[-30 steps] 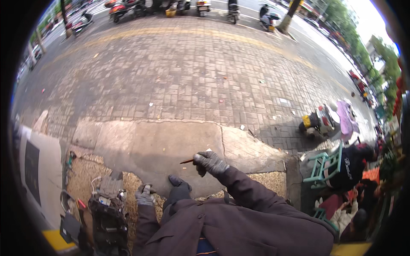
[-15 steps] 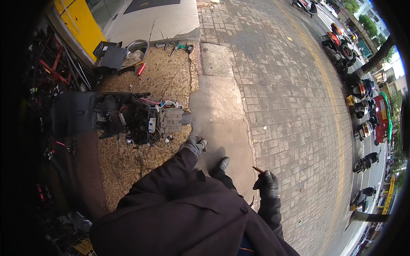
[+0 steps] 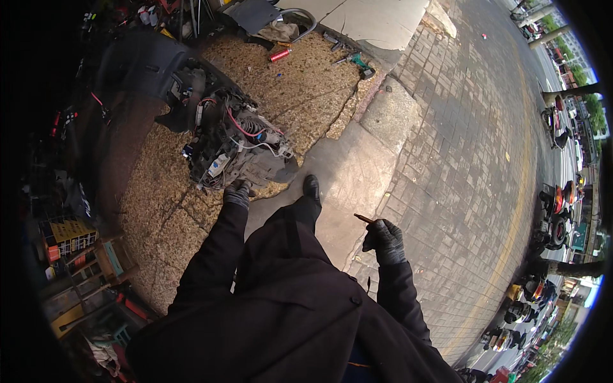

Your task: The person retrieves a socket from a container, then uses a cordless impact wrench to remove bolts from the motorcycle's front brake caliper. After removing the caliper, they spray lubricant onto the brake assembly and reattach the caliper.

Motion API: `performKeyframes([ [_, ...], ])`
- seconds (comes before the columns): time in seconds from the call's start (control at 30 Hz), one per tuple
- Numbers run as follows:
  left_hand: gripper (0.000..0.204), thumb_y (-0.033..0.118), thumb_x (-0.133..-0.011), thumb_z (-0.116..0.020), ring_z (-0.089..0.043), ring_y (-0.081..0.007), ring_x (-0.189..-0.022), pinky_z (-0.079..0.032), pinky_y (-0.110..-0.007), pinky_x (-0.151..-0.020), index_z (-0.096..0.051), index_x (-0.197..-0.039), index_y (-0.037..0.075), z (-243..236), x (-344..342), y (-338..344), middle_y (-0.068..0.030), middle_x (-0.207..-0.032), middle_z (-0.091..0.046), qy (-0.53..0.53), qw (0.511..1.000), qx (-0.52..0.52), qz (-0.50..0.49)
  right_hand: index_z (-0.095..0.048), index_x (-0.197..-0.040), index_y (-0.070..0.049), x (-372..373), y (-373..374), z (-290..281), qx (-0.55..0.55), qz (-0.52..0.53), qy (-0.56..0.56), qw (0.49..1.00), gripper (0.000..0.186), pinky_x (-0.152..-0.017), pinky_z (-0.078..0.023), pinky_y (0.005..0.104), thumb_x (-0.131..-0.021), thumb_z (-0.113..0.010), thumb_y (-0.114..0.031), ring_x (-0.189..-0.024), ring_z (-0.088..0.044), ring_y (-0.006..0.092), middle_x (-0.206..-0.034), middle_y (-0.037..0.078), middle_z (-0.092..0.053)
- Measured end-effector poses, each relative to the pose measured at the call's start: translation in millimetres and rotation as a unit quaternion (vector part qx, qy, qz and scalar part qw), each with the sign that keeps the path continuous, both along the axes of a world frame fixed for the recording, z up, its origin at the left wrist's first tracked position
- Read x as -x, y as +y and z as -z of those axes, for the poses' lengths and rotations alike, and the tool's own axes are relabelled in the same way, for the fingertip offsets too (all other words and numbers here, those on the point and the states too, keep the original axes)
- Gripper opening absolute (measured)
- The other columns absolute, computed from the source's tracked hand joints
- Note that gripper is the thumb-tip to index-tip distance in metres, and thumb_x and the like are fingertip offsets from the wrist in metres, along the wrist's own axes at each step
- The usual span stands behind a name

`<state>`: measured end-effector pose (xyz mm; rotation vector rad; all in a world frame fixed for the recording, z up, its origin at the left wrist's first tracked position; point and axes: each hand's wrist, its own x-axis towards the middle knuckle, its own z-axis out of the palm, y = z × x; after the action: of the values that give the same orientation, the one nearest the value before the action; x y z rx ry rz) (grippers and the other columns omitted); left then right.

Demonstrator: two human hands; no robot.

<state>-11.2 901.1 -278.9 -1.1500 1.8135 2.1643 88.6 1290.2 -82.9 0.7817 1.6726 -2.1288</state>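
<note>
A partly stripped scooter (image 3: 230, 140) lies across the rough stone paving at the left, its loose wires, a coil spring and a grey dirty end exposed. At the near edge of that grey end, my left hand (image 3: 238, 193), in a grey glove, has its fingers curled against the scooter; the fingertips are partly hidden. My right hand (image 3: 385, 241), also gloved, is closed around a slim brown stick-like tool (image 3: 364, 218) that points up and left. Its exact kind cannot be made out. This hand is over the pavement, apart from the scooter.
A red can (image 3: 280, 55) and a green power tool (image 3: 361, 64) lie on the far paving. Behind the can are a dark box (image 3: 251, 15) and a cloth (image 3: 279, 30). Crates and tool trays (image 3: 80, 268) crowd the lower left. Parked motorbikes (image 3: 559, 210) line the right.
My view has turned and I have stepped toward the scooter. My left hand has come from beside it to its grey end. The right hand still holds the brown tool.
</note>
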Motion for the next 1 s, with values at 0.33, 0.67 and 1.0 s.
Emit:
performKeyframes([
  [0.33,0.006,0.006,-0.087,-0.06,-0.056,-0.017,-0.047,-0.044,-0.03,-0.046,-0.063,-0.088,0.001,16,121,166,-0.0086,-0.067,-0.064,-0.082,0.985,-0.081,0.126,-0.059,-0.091,0.004,240,70,28,-0.03,-0.157,-0.057,0.986,0.035,-0.047,-0.048,0.0312,-0.092,-0.056,-0.031,-0.049,-0.058,0.0207,-0.06,0.011,-0.059],
  [0.67,0.013,0.011,-0.088,-0.058,-0.056,-0.0203,-0.052,-0.045,-0.03,-0.049,-0.06,-0.088,-0.003,-39,196,193,-0.0132,-0.071,-0.062,-0.161,0.958,-0.169,-0.167,-0.06,-0.098,0.002,490,5,71,-0.047,-0.578,0.065,0.812,0.024,-0.062,-0.05,0.0275,-0.091,-0.059,-0.021,-0.066,-0.06,0.0152,-0.073,0.005,-0.06],
  [1.0,0.022,0.022,-0.087,-0.063,-0.053,-0.0158,-0.049,-0.039,-0.029,-0.042,-0.062,-0.089,0.001,-61,341,300,-0.0078,-0.069,-0.061,0.052,0.843,-0.261,-0.467,-0.06,-0.094,0.0,626,-47,113,-0.01,-0.715,-0.204,0.668,0.025,-0.049,-0.048,0.0274,-0.091,-0.059,-0.025,-0.054,-0.058,0.0155,-0.067,0.005,-0.06],
])
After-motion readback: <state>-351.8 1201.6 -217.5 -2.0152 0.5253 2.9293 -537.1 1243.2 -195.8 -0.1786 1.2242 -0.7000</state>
